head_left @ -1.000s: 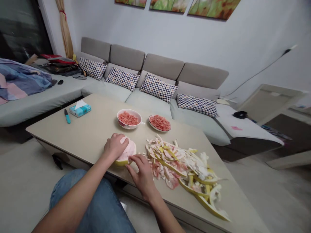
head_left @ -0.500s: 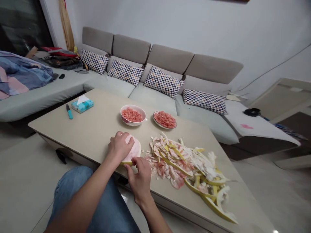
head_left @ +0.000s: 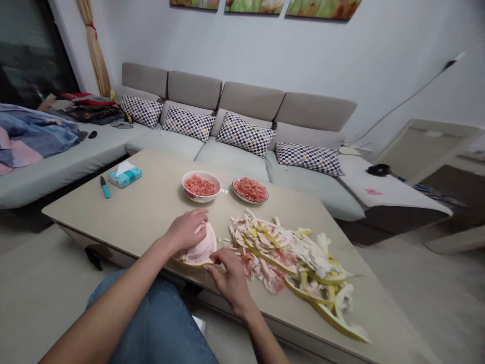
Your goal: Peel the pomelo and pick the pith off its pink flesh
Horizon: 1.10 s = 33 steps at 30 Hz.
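A partly peeled pomelo (head_left: 204,247), pale pink with yellow rind along its lower edge, lies near the front edge of the table. My left hand (head_left: 187,231) is wrapped over its top left side. At its lower right, my right hand (head_left: 229,275) pinches the edge of the rind between thumb and fingers. Just to the right spreads a heap of pomelo peel (head_left: 291,253), with yellow rind strips, white pith and pink membranes. Behind the fruit stand a bowl (head_left: 202,196) and a plate (head_left: 250,200), both filled with pink pomelo flesh.
On the left of the table (head_left: 151,212) lie a turquoise-handled knife (head_left: 105,188) and a blue tissue pack (head_left: 125,175). A grey sofa (head_left: 212,156) with patterned cushions runs behind the table. Clothes (head_left: 38,134) lie on its left part.
My right hand has drawn slightly right and down, pulling the rind edge outward from the pomelo. My left hand stays on the fruit. The camera view has tilted up.
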### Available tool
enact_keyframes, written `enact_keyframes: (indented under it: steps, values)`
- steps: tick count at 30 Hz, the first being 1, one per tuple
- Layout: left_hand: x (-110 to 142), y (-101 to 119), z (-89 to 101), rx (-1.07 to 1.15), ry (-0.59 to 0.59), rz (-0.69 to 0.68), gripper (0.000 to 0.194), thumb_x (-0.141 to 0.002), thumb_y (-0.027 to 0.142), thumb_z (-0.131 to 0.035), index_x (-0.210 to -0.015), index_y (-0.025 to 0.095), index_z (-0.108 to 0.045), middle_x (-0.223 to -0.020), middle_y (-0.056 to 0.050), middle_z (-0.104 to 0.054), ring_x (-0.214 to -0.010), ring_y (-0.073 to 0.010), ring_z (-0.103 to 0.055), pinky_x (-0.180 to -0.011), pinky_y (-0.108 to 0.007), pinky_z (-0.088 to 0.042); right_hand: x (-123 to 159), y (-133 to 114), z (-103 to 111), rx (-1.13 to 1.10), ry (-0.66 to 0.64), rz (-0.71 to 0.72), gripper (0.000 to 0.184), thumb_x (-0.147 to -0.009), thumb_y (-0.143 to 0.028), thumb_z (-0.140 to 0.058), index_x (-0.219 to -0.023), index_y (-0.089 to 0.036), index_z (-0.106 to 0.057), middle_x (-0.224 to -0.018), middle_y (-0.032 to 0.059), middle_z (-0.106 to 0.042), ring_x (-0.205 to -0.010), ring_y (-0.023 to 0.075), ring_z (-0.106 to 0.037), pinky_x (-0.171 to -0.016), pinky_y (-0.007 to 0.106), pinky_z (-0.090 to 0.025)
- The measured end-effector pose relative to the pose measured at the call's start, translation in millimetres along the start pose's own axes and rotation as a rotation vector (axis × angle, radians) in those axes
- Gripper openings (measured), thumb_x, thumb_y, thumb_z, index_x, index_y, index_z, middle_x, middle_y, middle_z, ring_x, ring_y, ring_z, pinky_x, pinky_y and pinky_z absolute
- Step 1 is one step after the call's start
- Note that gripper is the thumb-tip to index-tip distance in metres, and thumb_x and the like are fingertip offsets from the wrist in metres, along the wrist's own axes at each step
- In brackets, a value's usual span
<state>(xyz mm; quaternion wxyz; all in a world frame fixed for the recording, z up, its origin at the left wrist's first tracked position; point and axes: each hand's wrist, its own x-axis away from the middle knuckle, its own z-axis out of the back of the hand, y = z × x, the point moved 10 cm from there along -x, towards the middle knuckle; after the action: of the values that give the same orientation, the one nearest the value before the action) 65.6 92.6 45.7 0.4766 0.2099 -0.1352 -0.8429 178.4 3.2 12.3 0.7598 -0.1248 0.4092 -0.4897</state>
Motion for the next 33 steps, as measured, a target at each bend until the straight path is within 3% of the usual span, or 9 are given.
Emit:
enact_keyframes:
  steps: [3, 6, 10, 17, 21, 24, 33]
  values:
    - [-1.8, 16.3, -10.1, -0.008, -0.063, -0.101, 0.029, -0.088, 0.031, -0.049, -0.108, 0.03, -0.07, -0.122, 0.001, -0.068, -0.116, -0.0203, -0.057, -0.106, -0.034, -0.04, 0.1, 13.4, 7.1, -0.03, -0.032, -0.051, 0.02, -0.087, -0.035, -0.067, -0.078, -0.02, -0.058, -0.075, 0.0013, -0.06, -0.073, 0.0181, -0.056, -0.068, 0.029, -0.042]
    - [-5.3, 8.8, -11.1, -0.047, -0.035, 0.005, 0.03, -0.087, 0.041, -0.052, -0.105, 0.03, -0.072, -0.122, 0.0, -0.068, -0.116, -0.0236, -0.057, -0.104, -0.037, -0.041, 0.1, 16.6, 7.5, -0.04, -0.012, -0.092, 0.018, -0.083, -0.034, -0.071, -0.088, -0.02, -0.06, -0.084, 0.0029, -0.062, -0.077, 0.0188, -0.057, -0.07, 0.029, -0.045]
    - [-8.3, -5.9, -13.3, -0.041, -0.048, 0.131, 0.03, -0.087, 0.04, -0.051, -0.105, 0.031, -0.072, -0.124, 0.002, -0.067, -0.115, -0.0232, -0.057, -0.102, -0.036, -0.042, -2.6, 12.0, 4.0, -0.032, 0.04, -0.093, 0.019, -0.082, -0.03, -0.072, -0.093, -0.02, -0.061, -0.09, 0.0049, -0.062, -0.081, 0.0196, -0.057, -0.072, 0.03, -0.045]
    - [-12.4, -17.4, -13.1, -0.001, -0.032, 0.177, 0.03, -0.088, 0.036, -0.047, -0.103, 0.032, -0.073, -0.119, 0.003, -0.069, -0.112, -0.0223, -0.059, -0.101, -0.034, -0.043, -3.1, 0.3, -4.4, -0.007, 0.013, -0.021, 0.019, -0.088, -0.027, -0.062, -0.074, -0.02, -0.052, -0.072, 0.0012, -0.055, -0.071, 0.0173, -0.05, -0.064, 0.028, -0.038]
    - [-12.2, -18.1, -13.9, -0.013, -0.04, 0.197, 0.031, -0.089, 0.037, -0.046, -0.105, 0.032, -0.072, -0.121, 0.002, -0.069, -0.113, -0.023, -0.058, -0.1, -0.035, -0.043, 0.8, -1.0, -3.0, 0.016, 0.012, -0.049, 0.01, -0.086, -0.026, -0.065, -0.087, -0.02, -0.057, -0.084, 0.0039, -0.06, -0.08, 0.0193, -0.054, -0.07, 0.03, -0.042]
    - [-11.4, -17.0, -13.5, -0.031, -0.035, 0.209, 0.031, -0.089, 0.036, -0.046, -0.104, 0.031, -0.072, -0.12, 0.002, -0.069, -0.113, -0.0235, -0.058, -0.099, -0.035, -0.044, 0.7, -1.1, -1.9, -0.006, 0.033, -0.077, 0.018, -0.084, -0.026, -0.07, -0.096, -0.021, -0.058, -0.093, 0.0054, -0.061, -0.086, 0.0203, -0.057, -0.075, 0.03, -0.045]
    - [-12.0, -17.8, -12.5, -0.008, -0.039, 0.251, 0.03, -0.088, 0.035, -0.046, -0.099, 0.032, -0.074, -0.114, 0.0, -0.071, -0.11, -0.0236, -0.059, -0.096, -0.035, -0.045, -0.8, -14.1, -2.3, 0.013, 0.106, -0.015, 0.012, -0.087, -0.022, -0.063, -0.076, -0.02, -0.058, -0.072, 0.0028, -0.061, -0.07, 0.0175, -0.055, -0.063, 0.027, -0.042]
